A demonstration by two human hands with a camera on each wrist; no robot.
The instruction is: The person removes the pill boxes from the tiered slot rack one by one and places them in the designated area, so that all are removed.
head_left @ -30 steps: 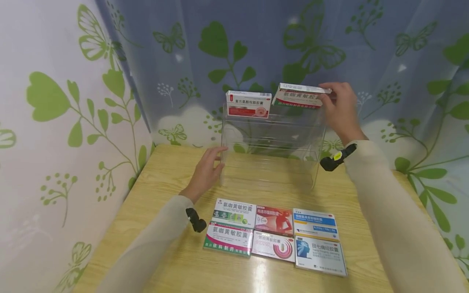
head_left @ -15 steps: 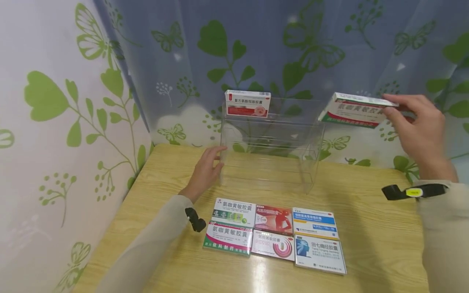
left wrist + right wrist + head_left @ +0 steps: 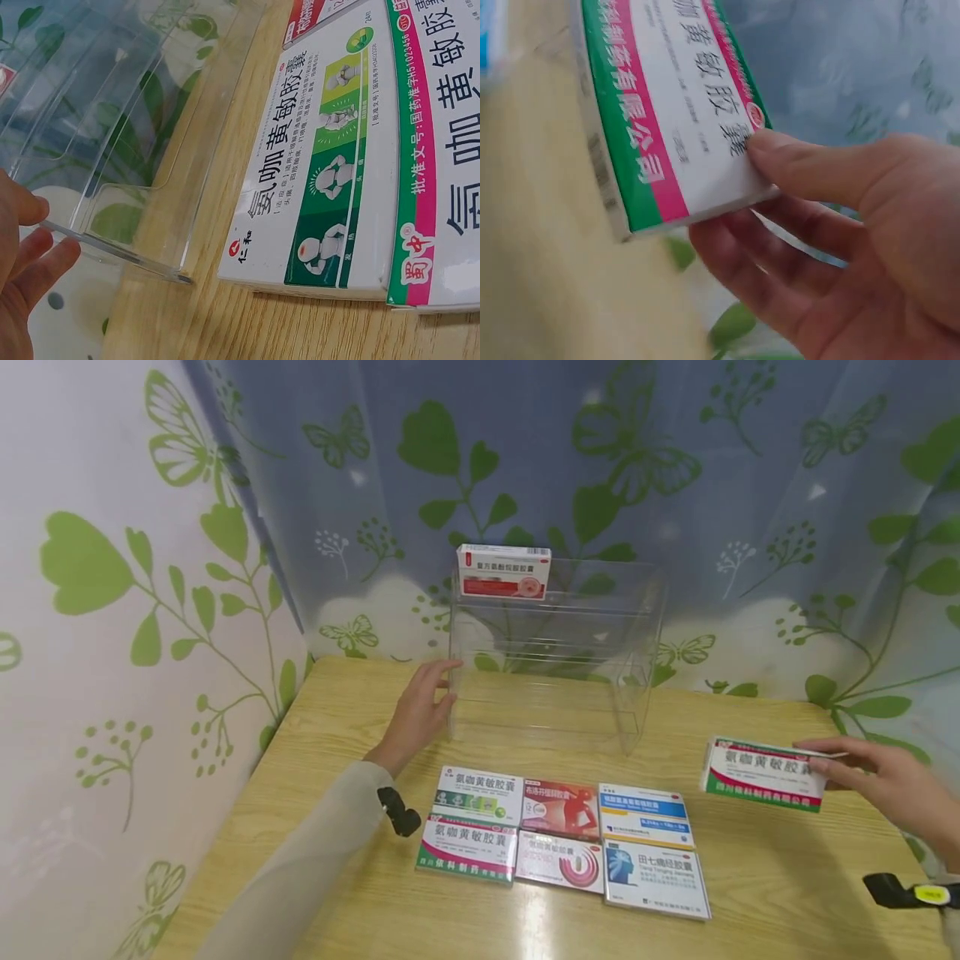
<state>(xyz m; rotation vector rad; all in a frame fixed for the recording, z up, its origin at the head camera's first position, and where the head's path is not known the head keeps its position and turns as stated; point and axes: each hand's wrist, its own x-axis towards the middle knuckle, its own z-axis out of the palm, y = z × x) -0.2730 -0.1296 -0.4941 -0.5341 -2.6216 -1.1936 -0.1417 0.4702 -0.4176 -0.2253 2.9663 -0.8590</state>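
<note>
My right hand point(image 3: 885, 777) pinches one end of a flat medicine box point(image 3: 765, 775), white with pink and green bands, above the table's right side. In the right wrist view the thumb lies on the printed face of that box point(image 3: 682, 112) and the fingers are behind it. My left hand point(image 3: 420, 710) holds the left side edge of a clear plastic tiered rack point(image 3: 555, 706), thumb and fingers at the panel in the left wrist view. A white and red medicine box point(image 3: 504, 574) stands at the left of the rack's top tier.
In front of the rack lie several medicine boxes in two rows, among them a white and green box point(image 3: 478, 795), a red box point(image 3: 561, 810) and a blue-white box point(image 3: 647, 817). Patterned curtain point(image 3: 525, 460) hangs behind the wooden table point(image 3: 360, 693).
My right hand has lifted the pink and green medicine box off the rack's top right, carrying it right and then down toward the table. My left hand stays at the rack.
</note>
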